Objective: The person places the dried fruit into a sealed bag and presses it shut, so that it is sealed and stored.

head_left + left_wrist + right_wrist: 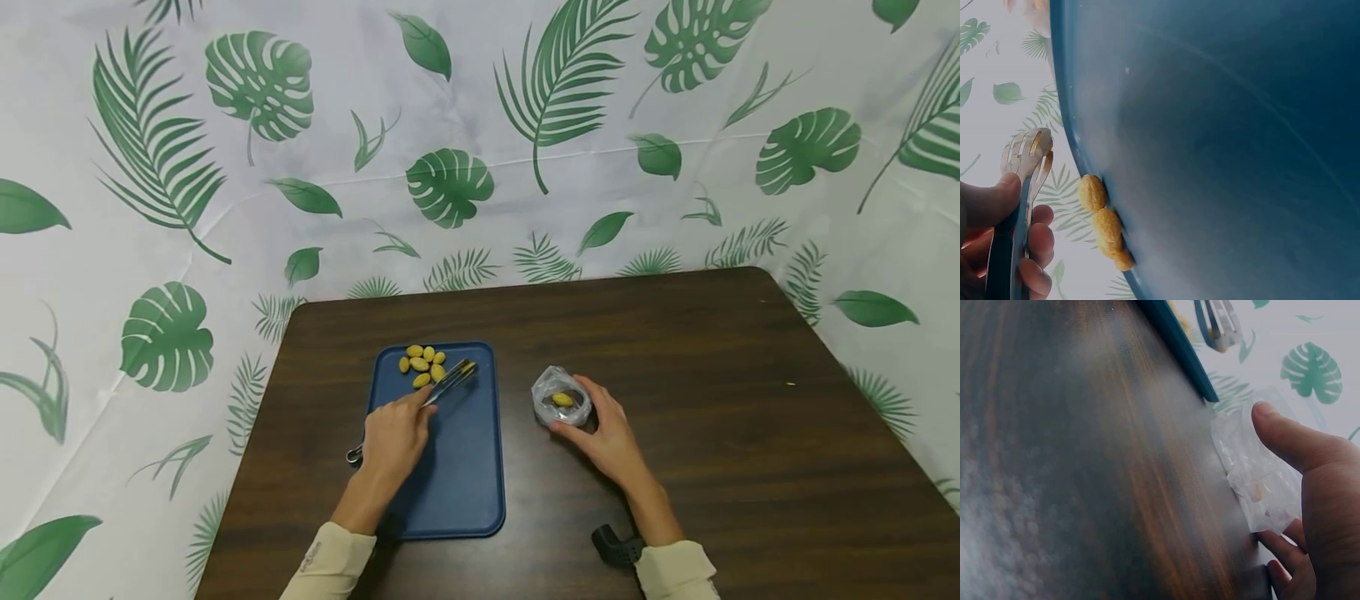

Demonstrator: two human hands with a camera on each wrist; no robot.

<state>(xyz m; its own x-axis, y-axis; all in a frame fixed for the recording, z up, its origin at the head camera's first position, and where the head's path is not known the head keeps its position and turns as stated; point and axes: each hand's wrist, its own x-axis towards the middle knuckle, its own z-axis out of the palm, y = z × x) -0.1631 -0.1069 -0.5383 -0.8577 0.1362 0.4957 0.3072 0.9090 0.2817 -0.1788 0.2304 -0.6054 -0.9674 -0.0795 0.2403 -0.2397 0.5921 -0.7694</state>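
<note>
My left hand (396,433) grips metal tongs (452,382) over the upper part of a blue tray (450,492). Something yellow shows between the slotted tips of the tongs, which are close together in the left wrist view. Several yellow, oval, nut-like pieces (419,364) with a rough surface lie at the tray's far left corner. To the right of the tray, my right hand (611,433) holds a clear plastic bag (542,392) on the table, thumb on the near side and fingers on the far side. Through its open top shows one yellow piece (562,400).
The dark wooden table (720,467) meets a white, leaf-printed cloth (360,108) at its far edge. A black curved device (615,547) is at my right wrist. One tiny yellow fleck (791,384) lies on the table's right side.
</note>
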